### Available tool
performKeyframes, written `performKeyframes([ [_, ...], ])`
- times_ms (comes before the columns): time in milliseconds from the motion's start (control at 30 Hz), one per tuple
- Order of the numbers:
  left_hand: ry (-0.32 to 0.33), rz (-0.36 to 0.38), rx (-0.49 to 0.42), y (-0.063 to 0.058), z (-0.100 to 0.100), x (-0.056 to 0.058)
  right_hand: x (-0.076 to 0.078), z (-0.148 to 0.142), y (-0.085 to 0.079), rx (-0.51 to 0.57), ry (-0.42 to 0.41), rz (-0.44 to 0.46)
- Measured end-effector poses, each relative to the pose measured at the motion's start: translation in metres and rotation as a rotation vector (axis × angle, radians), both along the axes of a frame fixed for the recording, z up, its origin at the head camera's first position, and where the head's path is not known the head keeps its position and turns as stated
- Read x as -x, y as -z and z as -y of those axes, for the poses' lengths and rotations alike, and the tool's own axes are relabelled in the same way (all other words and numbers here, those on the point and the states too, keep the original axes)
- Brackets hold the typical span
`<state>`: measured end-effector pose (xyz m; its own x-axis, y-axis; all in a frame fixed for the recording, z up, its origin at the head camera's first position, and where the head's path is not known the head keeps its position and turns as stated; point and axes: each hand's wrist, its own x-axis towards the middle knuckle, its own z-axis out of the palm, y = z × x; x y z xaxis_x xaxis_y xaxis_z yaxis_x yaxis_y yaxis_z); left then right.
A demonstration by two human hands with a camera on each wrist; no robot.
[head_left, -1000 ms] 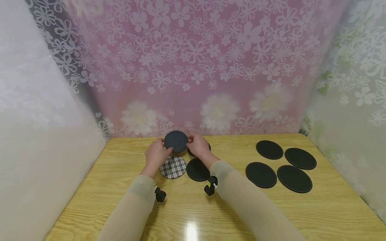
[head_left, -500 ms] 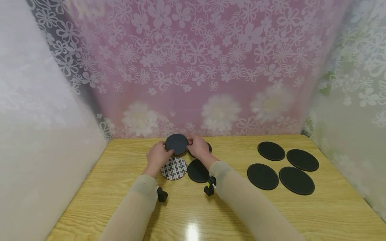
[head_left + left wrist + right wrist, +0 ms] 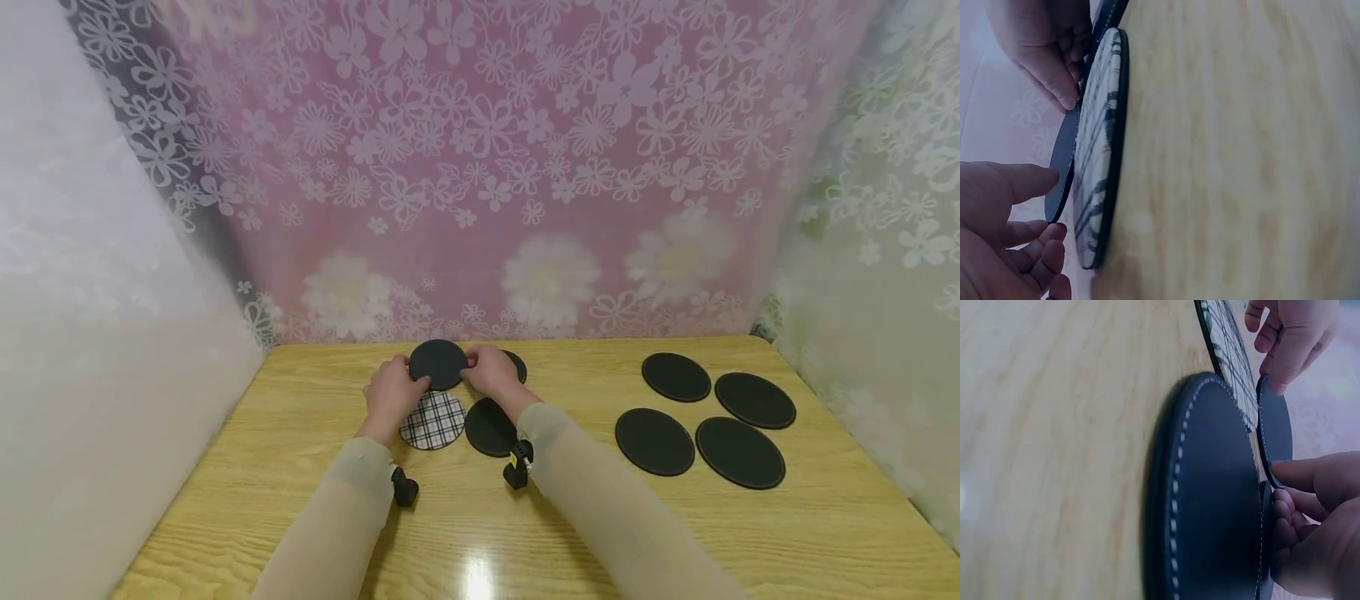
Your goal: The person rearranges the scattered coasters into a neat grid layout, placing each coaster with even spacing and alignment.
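Black round coaster with a stitched rim sits between the two hands near the back edge of the wooden table, just behind the plaid coaster. The left hand pinches its left edge, thumb laid over the face and fingers at the rim; the right hand pinches the opposite edge in the same manner. Whether its underside touches the tabletop cannot be told.

It looks thin, flat and light, leather-like on the face, and probably firm enough to keep its shape when held from two sides. Nothing about it seems fragile; the smooth face might slide a little under a loose thumb, so the stitched rim appears the surer hold. Opposite edges, as gripped here, should keep it level. Room is tight at the right, where another black coaster lies partly hidden behind the right hand.
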<state>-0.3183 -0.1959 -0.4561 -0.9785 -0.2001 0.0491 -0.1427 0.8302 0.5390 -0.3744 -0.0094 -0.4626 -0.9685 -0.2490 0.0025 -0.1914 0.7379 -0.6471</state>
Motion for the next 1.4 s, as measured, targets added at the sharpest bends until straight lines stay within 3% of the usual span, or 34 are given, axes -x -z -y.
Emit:
performKeyframes([
  [233,-0.005,0.030,-0.006,0.004,0.001,0.002,0.005,0.000,0.001,-0.100,-0.075,-0.014],
  [400,0.001,0.043,-0.014,0.006,0.002,0.004,0.003,0.000,0.000,-0.136,-0.076,-0.031],
  [767,0.015,0.068,0.002,0.009,0.006,0.006,0.003,0.004,0.004,-0.162,-0.074,-0.022],
  [1400,0.072,0.077,0.027,0.004,0.010,0.008,0.003,0.003,-0.005,-0.153,-0.063,0.018],
])
